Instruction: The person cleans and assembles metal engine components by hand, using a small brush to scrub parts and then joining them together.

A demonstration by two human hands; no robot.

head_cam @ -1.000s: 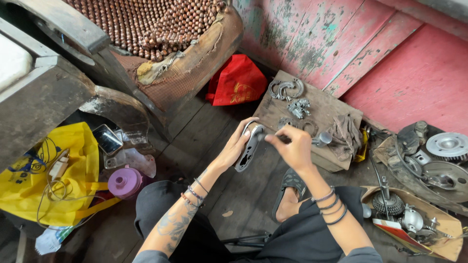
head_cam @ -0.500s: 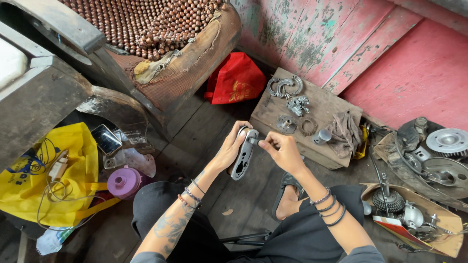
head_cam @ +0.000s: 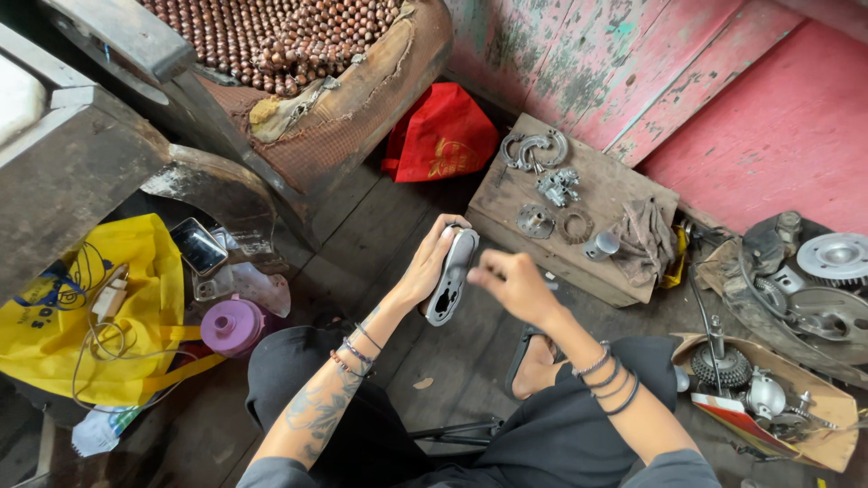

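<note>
Left hand (head_cam: 425, 267) grips my elongated grey metal cover plate (head_cam: 450, 276).
Right hand (head_cam: 515, 285) hovers beside it, blurred; its grip I cannot tell.

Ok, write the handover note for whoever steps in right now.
Left hand: grips the metal cover, held upright over the floor.
Right hand: blurred, beside the cover's upper end; whether it holds anything cannot be told.
Parts: brake shoes, small bracket, round plate, ring, cylinder and rag lie on the wooden board.
Done: cover is picked up and in hand.
Left: the board's parts lie untouched.
</note>
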